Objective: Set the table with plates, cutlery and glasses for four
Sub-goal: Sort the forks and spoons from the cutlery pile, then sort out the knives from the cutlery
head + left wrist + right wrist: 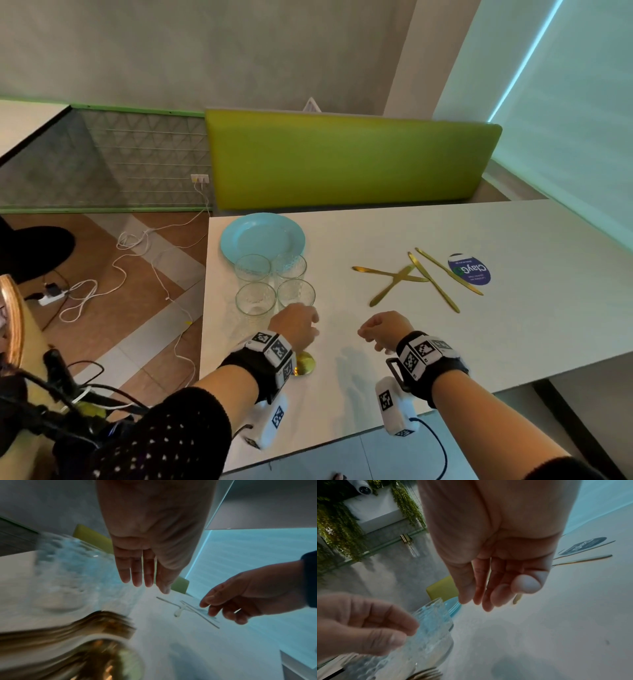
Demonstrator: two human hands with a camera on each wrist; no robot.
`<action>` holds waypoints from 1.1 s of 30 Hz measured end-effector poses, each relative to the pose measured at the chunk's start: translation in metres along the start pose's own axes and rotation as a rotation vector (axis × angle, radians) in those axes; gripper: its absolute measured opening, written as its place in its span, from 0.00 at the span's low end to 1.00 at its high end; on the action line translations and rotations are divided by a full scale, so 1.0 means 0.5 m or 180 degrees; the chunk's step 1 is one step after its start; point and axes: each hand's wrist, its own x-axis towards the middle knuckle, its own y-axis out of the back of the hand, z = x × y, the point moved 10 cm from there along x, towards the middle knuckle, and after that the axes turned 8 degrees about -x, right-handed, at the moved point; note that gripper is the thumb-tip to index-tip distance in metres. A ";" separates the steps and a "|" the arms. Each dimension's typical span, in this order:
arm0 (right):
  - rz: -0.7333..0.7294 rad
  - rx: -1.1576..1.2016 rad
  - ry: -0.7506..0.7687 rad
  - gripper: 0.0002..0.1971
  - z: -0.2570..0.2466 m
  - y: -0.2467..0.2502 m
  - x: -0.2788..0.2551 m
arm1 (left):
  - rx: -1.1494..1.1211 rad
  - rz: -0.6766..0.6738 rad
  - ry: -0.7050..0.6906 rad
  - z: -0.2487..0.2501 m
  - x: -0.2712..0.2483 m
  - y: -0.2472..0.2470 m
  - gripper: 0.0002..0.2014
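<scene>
A light blue plate (262, 234) lies at the far left of the white table (513, 308). In front of it stand several patterned glasses (255, 298). My left hand (301, 325) hovers beside the nearest glass (433, 628), its fingers (140, 574) relaxed and holding nothing. Under that wrist lie gold forks (102, 624) and a gold spoon (305, 364). My right hand (383, 329) hangs loosely curled above bare table, and its fingers (484, 599) are empty. Several gold knives (421, 274) lie crossed further right.
A round blue sticker (470, 269) is stuck on the table beside the knives. A green bench back (342, 161) runs behind the table. White cables and a power strip (51, 298) lie on the floor to the left of the table's edge.
</scene>
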 end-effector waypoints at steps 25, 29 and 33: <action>0.0269 -0.0458 -0.0562 0.13 0.302 0.344 0.378 | 0.0586 -0.1130 0.0331 0.289 0.447 -0.199 0.13; 0.0219 -0.0493 -0.0613 0.14 0.328 0.343 0.419 | 0.0814 -0.1054 0.0508 0.268 0.470 -0.207 0.16; 0.0156 -0.0622 -0.0611 0.15 0.329 0.334 0.441 | 0.0751 -0.0970 0.0510 0.264 0.487 -0.195 0.12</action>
